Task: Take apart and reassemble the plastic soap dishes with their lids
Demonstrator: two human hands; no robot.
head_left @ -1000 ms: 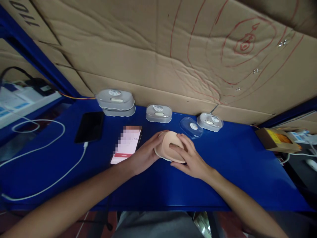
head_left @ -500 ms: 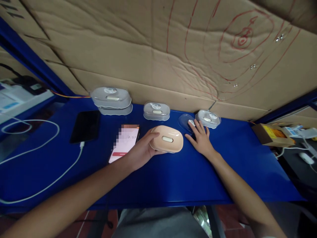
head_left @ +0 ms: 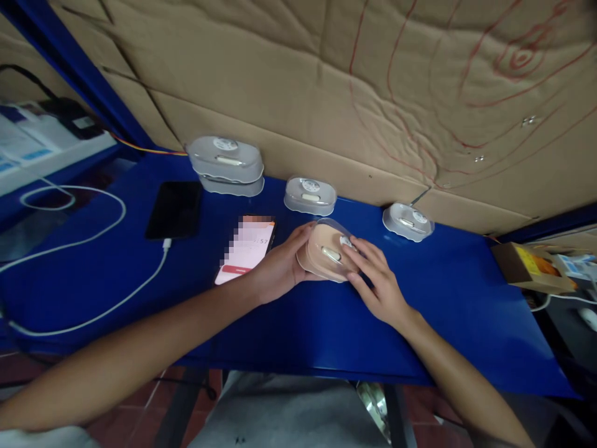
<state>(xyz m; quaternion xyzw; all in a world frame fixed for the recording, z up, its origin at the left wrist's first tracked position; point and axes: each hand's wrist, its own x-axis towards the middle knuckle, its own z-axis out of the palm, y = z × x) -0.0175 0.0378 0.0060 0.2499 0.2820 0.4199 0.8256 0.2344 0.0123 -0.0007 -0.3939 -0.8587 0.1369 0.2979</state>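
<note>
My left hand is wrapped around the left end of a peach-coloured oval case with a pale oblong piece on top. A clear plastic cover with a round white label lies over the case, tilted slightly. My right hand grips this cover from the right, its fingertips by the label. Whether the cover sits fully down on the case, I cannot tell. Behind them stands a grey oval case under a similar clear cover, and another grey case is farther right.
Two stacked grey cases are at the back left. A lit phone lies beside my left forearm, and a dark tablet with a white cable lies farther left. Cardboard walls the blue table's back. An open carton is at right.
My right hand has lifted the clear cover off the table and brought it left onto the peach case. My left hand still holds the case. The camera view has shifted slightly.
</note>
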